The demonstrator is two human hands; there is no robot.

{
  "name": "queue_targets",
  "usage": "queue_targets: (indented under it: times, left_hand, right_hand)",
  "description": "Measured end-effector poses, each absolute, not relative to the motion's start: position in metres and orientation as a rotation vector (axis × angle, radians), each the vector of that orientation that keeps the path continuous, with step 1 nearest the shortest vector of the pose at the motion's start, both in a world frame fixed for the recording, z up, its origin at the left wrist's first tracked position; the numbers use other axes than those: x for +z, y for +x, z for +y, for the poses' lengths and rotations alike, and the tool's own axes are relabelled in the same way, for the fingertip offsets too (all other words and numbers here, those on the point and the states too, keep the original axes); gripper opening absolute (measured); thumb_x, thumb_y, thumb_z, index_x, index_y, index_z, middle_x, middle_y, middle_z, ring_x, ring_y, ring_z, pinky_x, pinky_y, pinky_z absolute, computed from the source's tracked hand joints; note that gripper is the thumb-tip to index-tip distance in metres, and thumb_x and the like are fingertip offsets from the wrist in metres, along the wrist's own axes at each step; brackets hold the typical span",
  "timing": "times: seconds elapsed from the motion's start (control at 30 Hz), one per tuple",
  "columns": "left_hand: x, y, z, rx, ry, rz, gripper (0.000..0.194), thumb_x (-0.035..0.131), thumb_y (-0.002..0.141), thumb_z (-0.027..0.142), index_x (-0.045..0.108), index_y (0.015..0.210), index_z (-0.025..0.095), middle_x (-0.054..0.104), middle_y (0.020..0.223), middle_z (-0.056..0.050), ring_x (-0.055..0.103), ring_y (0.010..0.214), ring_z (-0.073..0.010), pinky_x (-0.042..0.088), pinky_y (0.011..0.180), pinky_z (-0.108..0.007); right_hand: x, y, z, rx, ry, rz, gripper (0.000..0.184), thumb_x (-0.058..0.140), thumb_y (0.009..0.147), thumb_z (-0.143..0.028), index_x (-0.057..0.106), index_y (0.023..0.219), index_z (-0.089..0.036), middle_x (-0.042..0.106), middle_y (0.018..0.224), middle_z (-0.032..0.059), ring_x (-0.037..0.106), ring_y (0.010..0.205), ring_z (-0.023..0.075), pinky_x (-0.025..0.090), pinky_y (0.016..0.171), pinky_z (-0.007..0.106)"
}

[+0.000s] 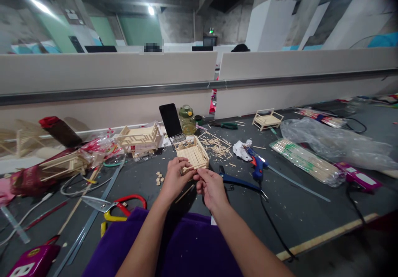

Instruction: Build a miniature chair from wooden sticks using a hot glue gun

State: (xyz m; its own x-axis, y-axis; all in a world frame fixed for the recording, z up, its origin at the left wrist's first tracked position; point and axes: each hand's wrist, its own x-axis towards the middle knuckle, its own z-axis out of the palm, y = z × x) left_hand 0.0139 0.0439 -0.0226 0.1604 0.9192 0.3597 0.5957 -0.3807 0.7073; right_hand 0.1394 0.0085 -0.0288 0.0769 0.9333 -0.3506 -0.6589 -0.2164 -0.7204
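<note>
A small bed-like model built of wooden sticks (194, 154), with a slatted floor and low railings, sits in front of me on the dark table. My left hand (177, 177) is closed on its near left corner. At the near edge of the model my right hand (212, 189) is pinched, its fingertips close to the left ones; whatever lies between them is too small to make out. A loose stick (185, 194) lies below the hands. Left of them is a little heap of small wooden pieces (159, 178).
Cut sticks (216, 144) are scattered behind the model, near a phone (170, 119) and a green bottle (187, 121). To the right lie a blue glue gun (258, 167) and bagged sticks (306, 161). Red-and-yellow-handled scissors (124, 206) and another stick model (139, 137) are left.
</note>
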Motion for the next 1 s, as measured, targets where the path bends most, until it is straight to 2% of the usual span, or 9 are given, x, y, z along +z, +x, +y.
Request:
queue_targets:
  times: [0.13,0.3,0.4,0.53,0.6,1.0]
  left_hand:
    - [-0.022,0.013,0.042,1.087,2.055,1.442,0.002,0.068,0.077,0.024,0.068,0.078,0.022,0.063,0.102,-0.005,0.054,0.102,-0.0236,0.039,0.095,-0.041]
    - [-0.026,0.000,0.034,1.075,2.087,1.457,0.018,0.072,0.070,0.017,0.067,0.087,0.022,0.062,0.106,-0.005,0.054,0.103,-0.0240,0.041,0.093,-0.041]
    - [-0.030,-0.008,0.032,1.074,2.056,1.478,0.022,0.070,0.069,0.015,0.065,0.089,0.022,0.060,0.102,-0.005,0.055,0.098,-0.0227,0.045,0.087,-0.039]
    - [-0.033,-0.010,0.033,1.092,1.971,1.408,0.017,0.065,0.071,0.015,0.063,0.086,0.021,0.055,0.097,-0.003,0.056,0.084,-0.0172,0.049,0.074,-0.030]
    - [-0.033,-0.009,0.033,1.098,1.959,1.392,0.013,0.063,0.072,0.014,0.064,0.083,0.021,0.054,0.098,-0.004,0.056,0.085,-0.0168,0.049,0.070,-0.028]
    - [-0.034,-0.005,0.033,1.097,1.889,1.413,0.004,0.063,0.075,0.016,0.065,0.076,0.020,0.053,0.098,-0.005,0.057,0.091,-0.0174,0.050,0.070,-0.026]
  right_hand:
    - [-0.030,0.139,0.012,1.500,-0.975,-0.379,0.029,0.079,0.057,-0.035,0.063,0.068,-0.014,0.064,0.053,-0.0017,0.049,0.032,0.0056,0.030,0.029,0.014]
    - [-0.031,0.137,0.012,1.454,-0.993,-0.367,0.026,0.078,0.057,-0.034,0.062,0.066,-0.014,0.065,0.053,-0.0011,0.047,0.032,0.0048,0.029,0.029,0.014]
    - [-0.032,0.136,0.013,1.438,-0.999,-0.363,0.025,0.077,0.058,-0.034,0.062,0.065,-0.015,0.064,0.053,-0.0015,0.047,0.032,0.0049,0.028,0.029,0.014]
    - [-0.033,0.135,0.014,1.422,-1.001,-0.353,0.023,0.076,0.058,-0.032,0.062,0.064,-0.015,0.064,0.052,-0.0014,0.046,0.033,0.0048,0.027,0.030,0.014]
    - [-0.032,0.135,0.014,1.411,-1.001,-0.352,0.022,0.076,0.058,-0.031,0.062,0.062,-0.015,0.064,0.052,-0.0012,0.046,0.033,0.0046,0.027,0.030,0.014]
    - [-0.035,0.135,0.016,1.394,-0.964,-0.320,0.021,0.076,0.058,-0.028,0.061,0.064,-0.015,0.064,0.052,-0.0015,0.043,0.033,0.0037,0.027,0.032,0.014]
